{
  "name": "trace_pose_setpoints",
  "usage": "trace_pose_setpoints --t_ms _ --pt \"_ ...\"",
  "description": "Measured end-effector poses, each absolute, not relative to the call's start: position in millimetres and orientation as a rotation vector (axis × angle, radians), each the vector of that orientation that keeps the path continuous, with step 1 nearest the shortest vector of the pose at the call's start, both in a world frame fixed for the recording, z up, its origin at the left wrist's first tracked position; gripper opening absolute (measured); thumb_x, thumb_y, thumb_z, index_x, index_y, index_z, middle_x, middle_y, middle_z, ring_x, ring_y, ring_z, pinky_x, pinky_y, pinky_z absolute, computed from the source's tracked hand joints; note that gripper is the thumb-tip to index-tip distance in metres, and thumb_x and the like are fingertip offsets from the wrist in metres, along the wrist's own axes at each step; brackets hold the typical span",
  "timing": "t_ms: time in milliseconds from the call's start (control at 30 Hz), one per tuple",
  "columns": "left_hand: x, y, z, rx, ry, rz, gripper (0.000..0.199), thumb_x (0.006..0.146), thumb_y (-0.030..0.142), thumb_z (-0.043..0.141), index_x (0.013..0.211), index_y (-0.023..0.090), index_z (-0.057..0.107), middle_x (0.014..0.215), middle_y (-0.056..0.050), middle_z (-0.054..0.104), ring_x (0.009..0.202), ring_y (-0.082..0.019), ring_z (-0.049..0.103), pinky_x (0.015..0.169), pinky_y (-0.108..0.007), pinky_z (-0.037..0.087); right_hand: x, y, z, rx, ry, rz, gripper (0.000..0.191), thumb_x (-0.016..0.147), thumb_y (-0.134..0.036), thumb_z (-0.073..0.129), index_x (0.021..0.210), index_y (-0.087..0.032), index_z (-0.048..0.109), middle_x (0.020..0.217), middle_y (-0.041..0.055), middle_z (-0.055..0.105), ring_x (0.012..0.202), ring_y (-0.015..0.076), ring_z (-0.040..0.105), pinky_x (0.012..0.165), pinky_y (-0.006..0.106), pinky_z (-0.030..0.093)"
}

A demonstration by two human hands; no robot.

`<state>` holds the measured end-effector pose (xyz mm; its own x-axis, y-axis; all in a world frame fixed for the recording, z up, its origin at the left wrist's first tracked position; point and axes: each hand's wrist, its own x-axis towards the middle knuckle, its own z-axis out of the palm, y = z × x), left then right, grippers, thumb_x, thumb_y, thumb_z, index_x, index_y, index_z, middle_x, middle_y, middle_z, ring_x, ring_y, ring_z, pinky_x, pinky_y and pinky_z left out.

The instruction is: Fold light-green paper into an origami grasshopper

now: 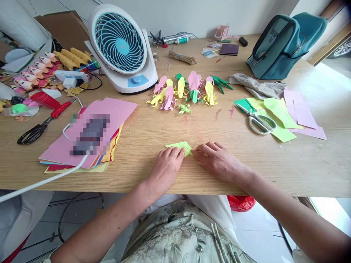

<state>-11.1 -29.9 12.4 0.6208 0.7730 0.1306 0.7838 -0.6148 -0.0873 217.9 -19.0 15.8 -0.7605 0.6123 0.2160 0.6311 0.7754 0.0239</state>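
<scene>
A small folded piece of light green paper (184,145) lies on the wooden table near its front edge. My left hand (168,164) rests over its lower left part, fingers together and pressing it to the table. My right hand (216,160) is at the paper's right corner, its fingers curled and the thumb and index fingertips on that corner. Beyond them stands a group of folded paper figures in pink (194,80), yellow (210,93) and green (184,109).
Stacked coloured sheets (117,109) with a blurred dark object lie left, crossed by a white cable (46,182). A fan (120,44) stands behind. White-handled scissors (260,124) and cut paper (282,113) lie right. A teal bag (274,47) stands at back right.
</scene>
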Motion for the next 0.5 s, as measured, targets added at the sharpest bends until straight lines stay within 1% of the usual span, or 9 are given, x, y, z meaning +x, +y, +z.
trace_pose_setpoints --t_ms 100,233,300,333,367,400,467,500 --pt "-10 -30 16 -2.706 -1.251 -0.062 0.044 0.095 0.010 0.047 0.138 0.018 0.050 0.111 -0.009 0.064 0.099 -0.022 0.058 0.082 -0.035 0.049 217 -21 16 -0.995 -2.807 -0.173 0.021 0.099 -0.022 0.048 0.108 -0.015 0.066 0.106 0.0128 0.063 0.090 0.0236 0.052 0.074 0.037 0.041" --pt "-7 -32 18 -2.683 -1.239 0.025 0.048 0.093 0.010 0.052 0.140 0.019 0.049 0.108 -0.009 0.065 0.101 -0.024 0.060 0.079 -0.037 0.051 216 -24 13 -1.010 -2.844 -0.235 0.027 0.097 -0.020 0.050 0.121 -0.014 0.062 0.109 0.0143 0.063 0.090 0.0245 0.054 0.074 0.038 0.043" --pt "-4 -33 14 -2.653 -1.248 0.010 0.048 0.092 0.010 0.053 0.139 0.018 0.050 0.112 -0.010 0.066 0.103 -0.025 0.060 0.082 -0.038 0.052 215 -27 19 -1.038 -2.812 -0.211 0.027 0.097 -0.019 0.049 0.121 -0.015 0.063 0.110 0.0149 0.064 0.091 0.0240 0.055 0.076 0.038 0.044" --pt "-3 -33 12 -2.643 -1.245 -0.010 0.046 0.092 0.010 0.053 0.137 0.017 0.052 0.117 -0.011 0.065 0.106 -0.025 0.060 0.085 -0.040 0.052 213 -30 25 -1.045 -2.782 -0.171 0.026 0.098 -0.019 0.049 0.119 -0.016 0.064 0.111 0.0149 0.064 0.093 0.0237 0.056 0.078 0.038 0.045" --pt "-2 -33 8 -2.641 -1.229 -0.046 0.042 0.092 0.010 0.053 0.133 0.017 0.055 0.122 -0.012 0.064 0.110 -0.026 0.059 0.088 -0.041 0.052 211 -34 33 -1.048 -2.729 -0.104 0.025 0.098 -0.020 0.048 0.118 -0.017 0.064 0.113 0.0149 0.064 0.094 0.0235 0.058 0.080 0.039 0.046" --pt "-2 -31 4 -2.657 -1.193 -0.096 0.037 0.092 0.010 0.052 0.129 0.015 0.058 0.125 -0.012 0.063 0.114 -0.027 0.058 0.093 -0.042 0.051 208 -39 44 -1.025 -2.660 -0.013 0.027 0.098 -0.021 0.048 0.121 -0.017 0.064 0.116 0.0152 0.064 0.096 0.0237 0.059 0.082 0.039 0.047" --pt "-3 -27 -4 -2.717 -1.120 -0.241 0.035 0.092 0.007 0.048 0.124 0.016 0.060 0.129 -0.011 0.062 0.120 -0.025 0.056 0.100 -0.039 0.049 201 -55 70 -0.856 -2.517 0.299 0.030 0.098 -0.020 0.048 0.124 -0.019 0.062 0.117 0.0135 0.064 0.100 0.0218 0.061 0.087 0.039 0.049" --pt "-4 -24 -6 -2.747 -1.102 -0.309 0.035 0.093 0.007 0.046 0.123 0.016 0.060 0.127 -0.011 0.063 0.118 -0.024 0.058 0.098 -0.037 0.050 197 -64 82 -0.743 -2.441 0.497 0.030 0.098 -0.020 0.048 0.125 -0.020 0.062 0.118 0.0119 0.065 0.102 0.0200 0.061 0.088 0.036 0.051"
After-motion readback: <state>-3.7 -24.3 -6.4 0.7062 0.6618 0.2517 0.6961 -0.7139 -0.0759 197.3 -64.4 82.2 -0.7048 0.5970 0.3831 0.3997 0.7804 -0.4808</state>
